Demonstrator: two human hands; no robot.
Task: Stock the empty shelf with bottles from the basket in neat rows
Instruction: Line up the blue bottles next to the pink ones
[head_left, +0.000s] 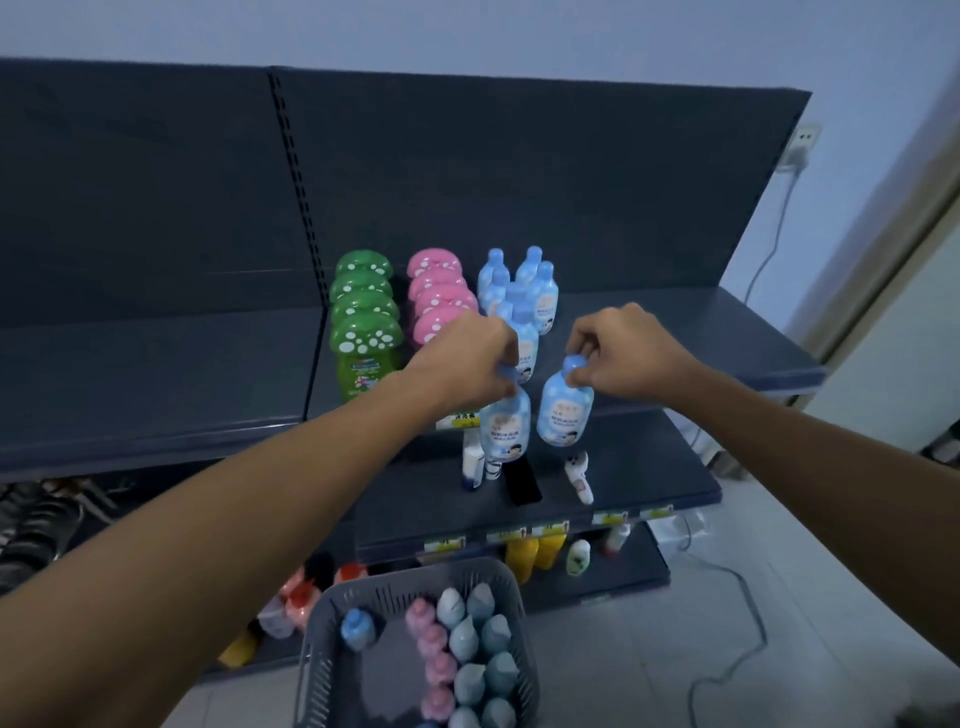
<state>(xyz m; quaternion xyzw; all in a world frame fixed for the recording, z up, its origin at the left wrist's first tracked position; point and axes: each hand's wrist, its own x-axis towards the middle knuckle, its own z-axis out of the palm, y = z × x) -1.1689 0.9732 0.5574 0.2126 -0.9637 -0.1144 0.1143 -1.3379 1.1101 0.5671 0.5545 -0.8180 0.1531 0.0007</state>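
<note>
My left hand pinches the cap of a light blue bottle that hangs at the front edge of the dark shelf. My right hand grips another blue bottle by its cap, just to the right of the first. Behind them stand two rows of blue bottles, a row of pink mushroom-cap bottles and a row of green mushroom-cap bottles. The grey basket below holds pink, teal and blue bottles.
The shelf's left section is bare. A lower shelf carries a few small white bottles and a black item. The bottom shelf holds yellow and orange bottles. A cable runs across the floor at the right.
</note>
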